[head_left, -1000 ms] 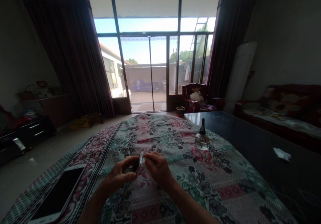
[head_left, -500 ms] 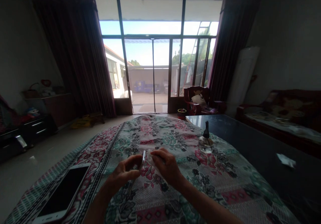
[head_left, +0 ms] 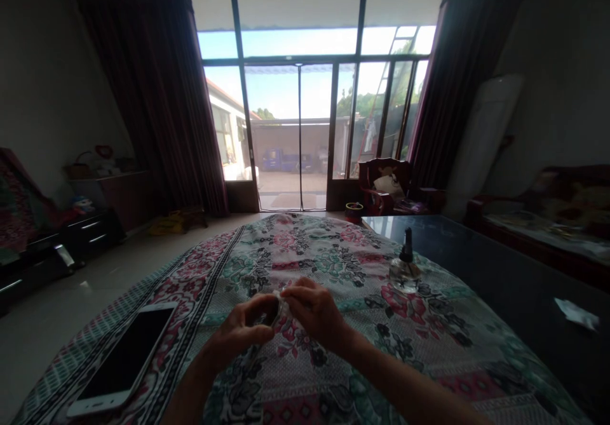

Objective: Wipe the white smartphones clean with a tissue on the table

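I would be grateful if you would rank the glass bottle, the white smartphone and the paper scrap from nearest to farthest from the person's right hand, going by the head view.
From the right hand:
1. Glass bottle: ahead, to the right.
2. White smartphone: left, on the floral cloth.
3. Paper scrap: far right, on the dark table.

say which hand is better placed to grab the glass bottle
Right, probably: the right hand lies closer to the glass bottle with the black cap, with only bedspread between them. The left hand is farther off, beyond the small pale item that both hands are at.
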Demonstrator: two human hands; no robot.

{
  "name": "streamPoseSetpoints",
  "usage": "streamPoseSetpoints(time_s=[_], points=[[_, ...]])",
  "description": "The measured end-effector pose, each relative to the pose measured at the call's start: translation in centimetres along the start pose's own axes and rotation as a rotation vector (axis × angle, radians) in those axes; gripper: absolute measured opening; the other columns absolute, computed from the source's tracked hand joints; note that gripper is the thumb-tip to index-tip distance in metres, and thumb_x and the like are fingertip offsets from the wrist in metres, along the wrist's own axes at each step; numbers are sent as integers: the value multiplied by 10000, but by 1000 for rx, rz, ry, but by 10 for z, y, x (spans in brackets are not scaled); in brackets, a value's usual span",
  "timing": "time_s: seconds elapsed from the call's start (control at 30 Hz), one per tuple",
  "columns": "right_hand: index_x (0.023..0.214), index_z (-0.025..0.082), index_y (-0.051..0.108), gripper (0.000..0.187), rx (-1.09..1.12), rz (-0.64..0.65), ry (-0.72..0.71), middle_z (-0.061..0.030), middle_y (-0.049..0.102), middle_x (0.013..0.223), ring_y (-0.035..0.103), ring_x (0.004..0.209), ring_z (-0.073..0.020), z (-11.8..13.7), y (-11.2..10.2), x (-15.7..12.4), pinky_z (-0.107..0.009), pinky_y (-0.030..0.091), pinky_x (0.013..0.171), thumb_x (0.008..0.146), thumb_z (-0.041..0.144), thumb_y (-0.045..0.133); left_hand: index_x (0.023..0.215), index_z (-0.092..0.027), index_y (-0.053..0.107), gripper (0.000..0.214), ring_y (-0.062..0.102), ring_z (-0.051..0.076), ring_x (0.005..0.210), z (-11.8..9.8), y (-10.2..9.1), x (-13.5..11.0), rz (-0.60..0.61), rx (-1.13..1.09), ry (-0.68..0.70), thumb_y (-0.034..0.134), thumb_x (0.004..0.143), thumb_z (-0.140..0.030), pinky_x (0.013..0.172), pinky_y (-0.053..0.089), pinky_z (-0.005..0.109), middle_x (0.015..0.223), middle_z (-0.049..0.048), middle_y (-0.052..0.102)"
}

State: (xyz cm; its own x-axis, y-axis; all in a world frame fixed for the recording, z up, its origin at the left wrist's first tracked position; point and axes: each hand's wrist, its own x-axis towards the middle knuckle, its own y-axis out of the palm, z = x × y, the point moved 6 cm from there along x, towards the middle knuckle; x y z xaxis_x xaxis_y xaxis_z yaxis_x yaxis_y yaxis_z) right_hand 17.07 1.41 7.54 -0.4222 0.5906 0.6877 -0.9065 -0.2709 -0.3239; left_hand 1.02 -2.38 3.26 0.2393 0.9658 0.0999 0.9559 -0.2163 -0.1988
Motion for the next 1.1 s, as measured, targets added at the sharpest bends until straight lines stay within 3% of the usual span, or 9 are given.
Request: streamPoseSetpoints(time_s=[0.23, 0.53, 0.87, 1.1], points=[[919, 208, 737, 187, -71, -96, 74, -26, 635, 779, 600, 742, -142, -23, -2, -1, -275, 481, 693, 858, 208, 561, 1252, -224, 589, 541, 553, 276, 1142, -9, 8, -1, 97, -86, 21, 695, 728, -306, 999, 417, 409, 1212, 56, 649], [975, 219, 726, 172, 64, -58, -31, -24, 601, 790, 589, 727, -126, 21, 4, -12, -255, 491, 669, 889, 231, 577, 1197, -202, 612, 482, 566, 250, 1029, -5, 0, -1, 52, -85, 59, 692, 727, -273, 950, 423, 387, 1032, 31, 663], [920, 178, 739, 169, -27, -114, 96, -40, 621, 785, 600, 752, -146, -22, -9, -12, -268, 479, 694, 857, 191, 582, 1220, -204, 609, 539, 558, 283, 1110, -12, 19, 0, 118, -100, 26, 721, 706, -324, 979, 422, 408, 1174, 63, 655], [939, 195, 734, 165, 28, -87, 17, -26, 605, 777, 586, 734, -128, 7, -1, -13, -249, 478, 685, 866, 197, 587, 1182, -221, 619, 480, 548, 267, 1109, -5, 6, -1, 47, -72, 3, 698, 713, -291, 961, 419, 373, 1104, 31, 663]])
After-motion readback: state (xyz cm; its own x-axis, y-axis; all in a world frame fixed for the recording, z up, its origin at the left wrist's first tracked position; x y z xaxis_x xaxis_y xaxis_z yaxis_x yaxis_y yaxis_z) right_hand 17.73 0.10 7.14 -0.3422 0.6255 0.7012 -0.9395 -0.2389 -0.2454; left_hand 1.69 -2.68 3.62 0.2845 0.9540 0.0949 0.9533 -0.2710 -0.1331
